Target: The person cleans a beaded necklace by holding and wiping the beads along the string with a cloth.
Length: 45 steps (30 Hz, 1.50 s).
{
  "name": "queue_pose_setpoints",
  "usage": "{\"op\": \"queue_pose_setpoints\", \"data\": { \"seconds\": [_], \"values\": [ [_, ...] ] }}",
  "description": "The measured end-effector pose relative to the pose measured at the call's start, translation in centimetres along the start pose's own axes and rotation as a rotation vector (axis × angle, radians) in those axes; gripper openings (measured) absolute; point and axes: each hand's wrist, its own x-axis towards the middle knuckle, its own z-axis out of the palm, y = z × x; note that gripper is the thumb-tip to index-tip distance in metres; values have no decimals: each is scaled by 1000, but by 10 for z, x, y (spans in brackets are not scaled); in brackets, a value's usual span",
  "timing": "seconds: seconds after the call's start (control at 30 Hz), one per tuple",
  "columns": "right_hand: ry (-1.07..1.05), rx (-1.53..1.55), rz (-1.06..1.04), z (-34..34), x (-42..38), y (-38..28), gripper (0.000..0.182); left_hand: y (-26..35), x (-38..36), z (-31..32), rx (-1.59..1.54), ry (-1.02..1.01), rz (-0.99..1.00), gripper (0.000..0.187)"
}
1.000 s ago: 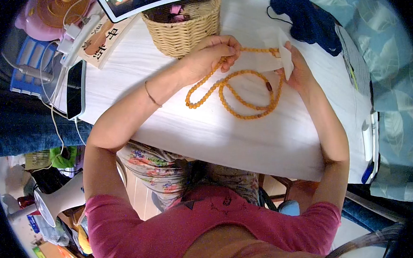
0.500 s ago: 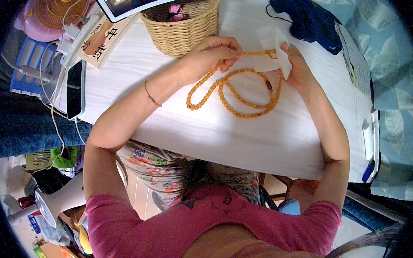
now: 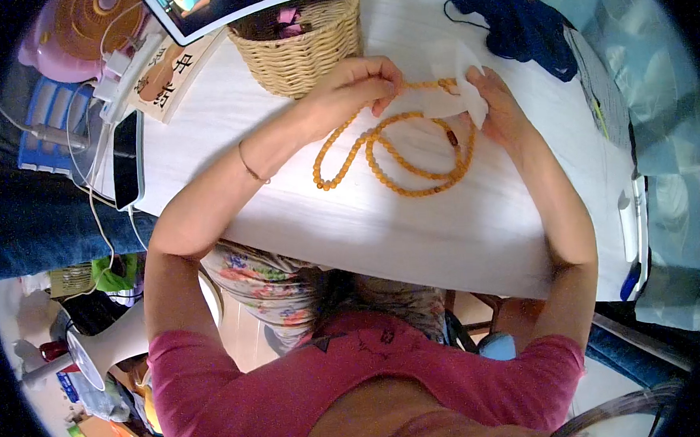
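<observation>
A long string of yellow-orange beads (image 3: pixel 424 192) lies in loops on the white table, with one darker brown bead in the loop on the right. My left hand (image 3: pixel 351 92) is closed in a pinch on this bead string at its upper part. From there a short stretch of beads runs across to my right hand (image 3: pixel 498 108), whose fingers are closed on a thin white tissue (image 3: pixel 445 103). The tissue hangs around and behind the beads' right end, and whether the right fingers press the beads through it is hidden.
A wicker basket (image 3: pixel 302 61) stands behind my left hand, below a tablet (image 3: pixel 260 5). Dark blue yarn (image 3: pixel 514 28) lies at the back right. To the left are a phone (image 3: pixel 128 160), a book (image 3: pixel 170 81) and a power strip (image 3: pixel 125 76) with cables.
The whole view has shifted slightly. Both hands keep their grips, and the bead loops on the table look nearly the same.
</observation>
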Motion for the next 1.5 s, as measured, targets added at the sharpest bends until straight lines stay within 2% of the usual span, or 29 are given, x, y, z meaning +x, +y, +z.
{"op": "queue_pose_setpoints", "data": {
  "seconds": [0.07,0.13,0.23,0.27,0.33,0.37,0.5,0.53,0.57,0.67,0.7,0.73,0.8,0.9,1.0,1.1,1.2,1.33,1.4,1.47,1.5],
  "values": [
    [51,-59,6,0,-2,1,43,2,0,0,0,20,-30,14],
    [107,-147,7,-6,2,5,49,9,-1,0,195,20,-20,14],
    [-111,-137,45,2,-7,-7,47,14,-1,3,384,25,-12,14],
    [-106,-171,11,3,-9,-8,46,13,-1,4,428,27,-15,14],
    [-90,-234,-47,3,-9,-5,45,10,-2,3,425,25,-19,13],
    [-161,-166,-43,2,-8,-2,41,6,-3,3,422,22,-31,13],
    [96,11,50,14,-7,-12,41,-1,-2,3,248,-25,39,12],
    [-73,-6,11,4,-4,-5,39,-4,0,0,269,-47,65,12],
    [-242,-15,-29,-6,-1,3,37,-4,-1,5,176,24,-31,13],
    [-171,-135,-5,-3,-5,0,35,6,-2,14,214,62,-97,17],
    [-258,-146,-21,-7,-4,0,35,0,-3,9,206,83,-92,23],
    [-184,-200,-39,-7,-4,0,35,-4,-4,7,247,79,-59,23],
    [-165,-269,-76,-6,-8,1,35,-9,-3,4,323,68,15,24],
    [-172,-307,-105,-5,-13,2,35,-7,-6,-3,85,34,-72,15],
    [-183,-328,-127,-5,-17,5,35,-7,-5,8,192,44,-60,13],
    [-192,-331,-138,-6,-19,6,35,-5,-6,9,272,89,-141,13],
    [-195,-352,-142,-5,-22,6,35,-6,-1,12,170,0,-11,25],
    [-202,-385,-138,-3,-25,3,35,-12,-4,3,118,-13,-32,18],
    [-206,-392,-136,-1,-25,3,35,-18,1,3,-14,-100,78,14],
    [-210,-401,-138,1,-26,3,35,-16,3,11,-50,-35,58,11],
    [-211,-405,-139,2,-25,3,35,-10,-1,20,-21,75,-18,10]
  ]
}}
